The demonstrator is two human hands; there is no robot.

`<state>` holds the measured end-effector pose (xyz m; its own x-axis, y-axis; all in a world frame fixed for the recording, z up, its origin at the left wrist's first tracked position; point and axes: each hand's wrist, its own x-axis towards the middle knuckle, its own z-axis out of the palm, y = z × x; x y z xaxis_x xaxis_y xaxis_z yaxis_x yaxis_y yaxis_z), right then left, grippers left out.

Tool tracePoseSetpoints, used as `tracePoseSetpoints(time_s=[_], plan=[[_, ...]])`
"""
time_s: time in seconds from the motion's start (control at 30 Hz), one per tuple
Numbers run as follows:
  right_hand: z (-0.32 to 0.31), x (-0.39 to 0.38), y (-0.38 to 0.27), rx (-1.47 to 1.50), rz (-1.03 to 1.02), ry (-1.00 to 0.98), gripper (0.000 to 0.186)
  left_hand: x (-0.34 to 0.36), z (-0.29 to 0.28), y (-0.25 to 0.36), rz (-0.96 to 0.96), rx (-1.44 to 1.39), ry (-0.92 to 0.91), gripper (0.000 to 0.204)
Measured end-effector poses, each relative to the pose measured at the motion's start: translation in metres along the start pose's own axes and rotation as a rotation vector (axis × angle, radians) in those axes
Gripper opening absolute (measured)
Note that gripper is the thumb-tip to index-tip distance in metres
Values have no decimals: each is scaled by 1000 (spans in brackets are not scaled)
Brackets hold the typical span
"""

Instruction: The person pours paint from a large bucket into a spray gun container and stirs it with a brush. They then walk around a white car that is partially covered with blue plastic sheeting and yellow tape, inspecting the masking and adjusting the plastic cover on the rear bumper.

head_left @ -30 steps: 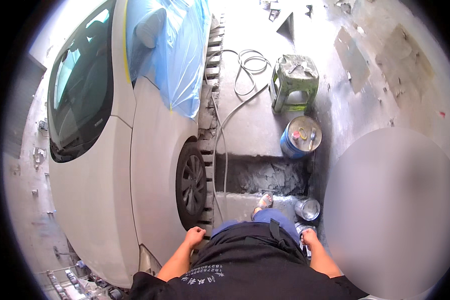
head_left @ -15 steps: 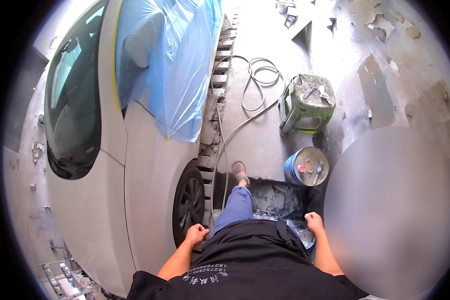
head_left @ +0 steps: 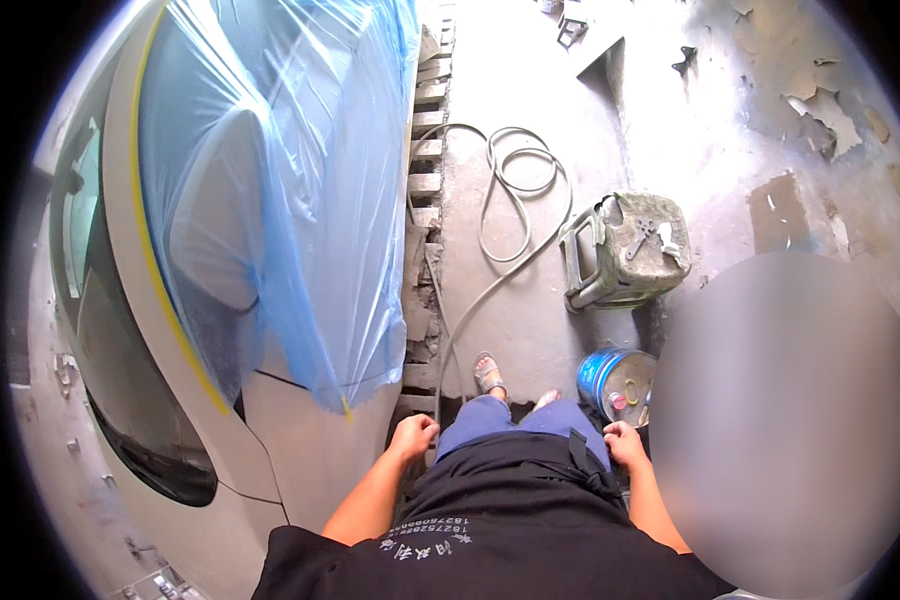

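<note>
My left hand [head_left: 414, 436] hangs at my side with loosely curled fingers, beside the white car's body [head_left: 325, 455]; I see nothing in it. My right hand [head_left: 624, 440], also curled with no object visible, is just below a blue drum [head_left: 600, 378] that has small items on its lid. To the left, blue plastic sheeting [head_left: 325, 250] with yellow tape covers the car's side and mirror. My sandalled left foot [head_left: 488, 373] is on the concrete beside a grey hose.
A dirty stool [head_left: 640, 215] with small tools on top stands ahead to the right. The coiled hose [head_left: 520, 180] lies on the floor [head_left: 475, 320]. Slatted edging [head_left: 426, 184] runs along the car. A blurred oval hides the lower right.
I have moved forward along the car: the sheeting fills more of the left, the wheel has left view, and stool and drum sit lower in view. My hands stay curled.
</note>
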<state>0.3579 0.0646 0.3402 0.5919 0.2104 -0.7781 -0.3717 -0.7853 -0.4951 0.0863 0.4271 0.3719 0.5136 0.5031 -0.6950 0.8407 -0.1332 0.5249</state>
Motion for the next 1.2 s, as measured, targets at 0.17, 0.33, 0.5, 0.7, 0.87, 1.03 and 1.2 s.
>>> tracePoseSetpoints(time_s=[0.17,0.33,0.5,0.7,0.87,1.03,1.2], plan=[[2,39,-9,-93,-114,71,15,44,-19,45,57,82,-46,22],[-1,75,-1,37,46,20,14,60,-32,76,27,137,-9,23],[-8,119,1,-8,-38,0,10,65,-38,116,-14,140,35,26],[-39,138,-76,297,90,-54,14,76,-37,163,8,131,132,27],[-54,150,-84,417,146,-43,13,91,-41,186,-4,171,107,27],[-54,150,-54,365,162,-6,11,104,-41,205,-19,90,49,27],[-64,145,-43,370,303,-30,11,113,-35,201,35,124,30,28]])
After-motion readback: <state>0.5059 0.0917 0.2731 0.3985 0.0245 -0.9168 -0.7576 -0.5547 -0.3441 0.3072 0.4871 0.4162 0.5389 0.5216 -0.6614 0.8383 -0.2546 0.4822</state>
